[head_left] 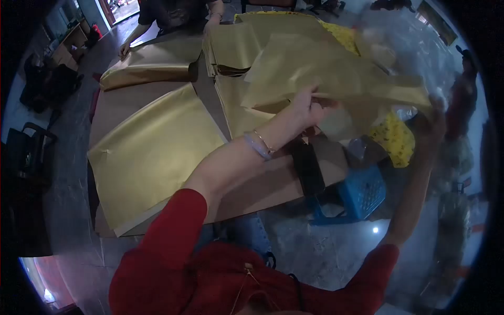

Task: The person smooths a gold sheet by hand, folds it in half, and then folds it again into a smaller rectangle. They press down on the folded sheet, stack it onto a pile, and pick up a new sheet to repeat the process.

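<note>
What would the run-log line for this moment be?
left hand: grips gold paper sheet | right hand: blurred, at sheet's far edge | gold sheet flat on table

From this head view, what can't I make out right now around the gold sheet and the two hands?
- Right hand: motion-blurred at the gold sheet's right end; grip unclear.
- Left hand: fingertips hidden behind the sheet's edge.
- Things under the lifted sheet, beside the blue basket: blurred and partly covered.
- Person at the far table edge: cut off by the top of the frame.
- Yellow patterned paper: print too blurred to read.
</note>
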Tool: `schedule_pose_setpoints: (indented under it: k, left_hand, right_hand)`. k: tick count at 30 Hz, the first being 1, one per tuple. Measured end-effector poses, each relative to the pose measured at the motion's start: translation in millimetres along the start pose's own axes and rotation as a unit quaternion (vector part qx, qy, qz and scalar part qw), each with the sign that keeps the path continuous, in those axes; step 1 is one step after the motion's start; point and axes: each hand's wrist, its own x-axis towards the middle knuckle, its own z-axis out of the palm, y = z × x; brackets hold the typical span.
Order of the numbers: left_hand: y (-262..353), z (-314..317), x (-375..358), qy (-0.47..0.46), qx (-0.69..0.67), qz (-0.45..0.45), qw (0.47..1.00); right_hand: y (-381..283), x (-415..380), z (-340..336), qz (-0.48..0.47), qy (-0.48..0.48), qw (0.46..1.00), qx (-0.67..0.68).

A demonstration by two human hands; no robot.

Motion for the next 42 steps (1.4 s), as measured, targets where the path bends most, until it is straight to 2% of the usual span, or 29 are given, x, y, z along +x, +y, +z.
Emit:
schedule_pose_setpoints:
  k: [1,2,3,4,6,7,8,9,10,12,14,16,17,19,23,26,28,29,30,32,33,34,36,37,38,39,40,41,42]
  left_hand:
    - [6,2,10,-0.019,0.030,0.030,0.999]
    - [11,37,-6,0.050,0.022,0.079,0.995]
    - [17,58,-11,0.049,0.024,0.080,0.995]
    - [26,74,-13,0.008,0.079,0.096,0.992]
    - [38,103,-10,-0.039,0.133,0.115,0.984]
    - [41,117,-7,-0.091,0.170,0.113,0.975]
    - [42,131,-4,-0.140,0.206,0.110,0.962]
    - [41,147,0,-0.141,0.208,0.112,0.961]
    - [43,163,0,-0.157,0.216,0.113,0.957]
    - [43,187,-6,-0.190,0.241,0.136,0.942]
    - [46,212,-17,-0.223,0.267,0.166,0.923]
    - [51,232,-32,-0.250,0.291,0.200,0.902]
    - [55,243,-41,-0.262,0.310,0.220,0.887]
    - [60,253,-61,-0.283,0.351,0.267,0.852]
    - [59,262,-99,-0.318,0.451,0.397,0.733]
    - [35,248,-120,-0.311,0.528,0.528,0.589]
    - [19,218,-129,-0.291,0.549,0.571,0.537]
    - [11,199,-130,-0.282,0.559,0.557,0.546]
    - [6,176,-129,-0.272,0.563,0.499,0.600]
    - [-4,136,-101,-0.225,0.535,0.277,0.766]
    - [-15,113,-72,-0.118,0.537,0.302,0.779]
    - [-24,95,-44,-0.022,0.526,0.287,0.801]
    - [-33,70,4,0.151,0.466,0.210,0.846]
    - [-33,63,12,0.147,0.465,0.201,0.850]
    - [-30,58,17,0.127,0.399,0.171,0.892]
    - [-32,52,23,0.110,0.329,0.138,0.928]
    - [-37,47,31,0.108,0.327,0.129,0.930]
    - [-43,42,38,0.115,0.244,0.134,0.953]
    - [-48,38,44,0.122,0.162,0.137,0.969]
  right_hand:
    - [8,-5,37,-0.067,0.101,0.990,-0.074]
    - [17,-13,72,-0.134,0.198,0.960,-0.145]
    - [19,-27,64,-0.188,0.223,0.942,-0.164]
    - [21,-41,56,-0.239,0.249,0.920,-0.186]
    - [63,-77,55,-0.308,0.232,0.895,-0.226]
    - [96,-89,90,-0.338,0.258,0.858,-0.289]
    - [119,-106,69,-0.232,0.177,0.839,-0.460]
    - [132,-103,86,-0.083,0.096,0.840,-0.527]
    - [147,-97,104,0.069,0.013,0.814,-0.576]
    - [173,-79,82,0.223,-0.020,0.810,-0.543]
    - [189,-55,48,0.285,-0.056,0.728,-0.621]
    - [197,-19,12,0.293,-0.051,0.612,-0.732]
    - [197,10,-1,0.293,-0.037,0.584,-0.756]
    - [191,66,-10,0.322,0.027,0.589,-0.741]
    - [198,169,-22,0.027,-0.034,0.620,-0.783]
    - [212,201,-17,-0.011,-0.004,0.647,-0.763]
    - [223,199,-16,0.003,0.023,0.672,-0.741]
    - [228,190,-17,0.014,0.039,0.695,-0.718]
    - [234,178,-20,0.032,0.060,0.726,-0.684]
    - [245,138,-23,0.066,0.118,0.797,-0.588]
    - [250,111,-24,0.095,0.157,0.847,-0.499]
    - [255,87,-23,0.106,0.201,0.885,-0.406]
    - [254,27,-15,0.135,0.284,0.936,-0.158]
    - [248,-2,-5,0.137,0.331,0.933,-0.039]
    - [241,-24,4,0.137,0.371,0.916,0.068]
    - [228,-45,12,0.129,0.403,0.896,0.134]
    - [212,-62,20,0.118,0.436,0.870,0.197]
    - [199,-70,21,0.092,0.447,0.867,0.201]
    - [187,-74,20,0.057,0.434,0.889,0.137]
